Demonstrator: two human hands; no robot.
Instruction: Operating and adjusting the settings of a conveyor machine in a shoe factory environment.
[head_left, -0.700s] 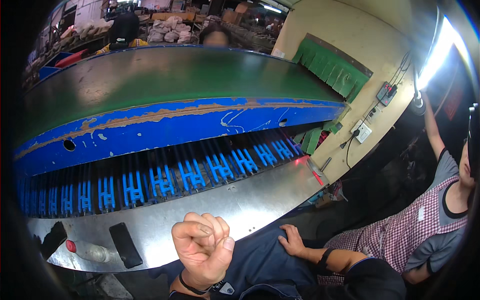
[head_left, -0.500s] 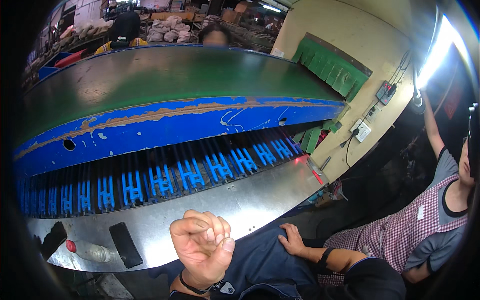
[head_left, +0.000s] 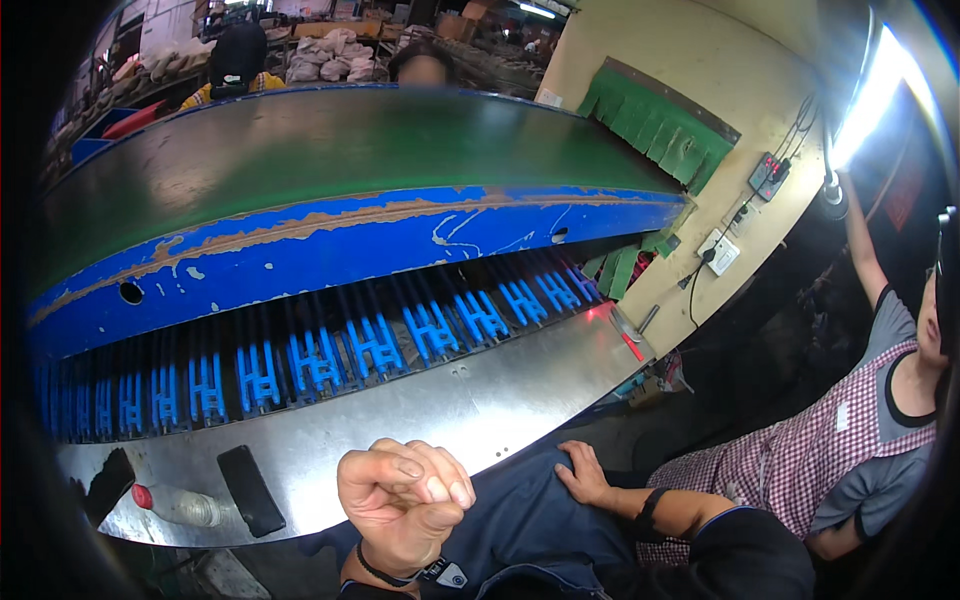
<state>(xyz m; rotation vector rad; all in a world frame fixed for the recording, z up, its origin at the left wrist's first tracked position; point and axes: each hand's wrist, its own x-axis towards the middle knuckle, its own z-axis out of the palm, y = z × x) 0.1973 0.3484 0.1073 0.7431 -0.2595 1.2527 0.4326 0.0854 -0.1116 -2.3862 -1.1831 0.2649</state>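
Note:
My left hand (head_left: 400, 505) is raised at the lower middle, in front of the metal ledge (head_left: 500, 407). Its fingers are curled in toward the thumb, and nothing shows between them. A dark band and a watch-like piece circle that wrist. On the dark blue cloth over my thigh, my right hand (head_left: 583, 477) lies with its fingers stretched out and holds nothing. To the left of my raised hand, a black phone (head_left: 250, 490) lies on the ledge. Beside it, a clear plastic bottle (head_left: 185, 506) with a red cap is on its side.
A green conveyor belt (head_left: 330, 140) runs behind a chipped blue rail (head_left: 360, 247). Below the rail stands a row of blue metal forks (head_left: 315, 360). A red-handled tool (head_left: 631, 346) lies at the ledge's right end. A person in a checked apron (head_left: 775, 445) is close on the right.
My left hand has turned a little; its fingers have loosened and its thumb has dropped away from them. My right hand stays on my thigh. The view has shifted slightly.

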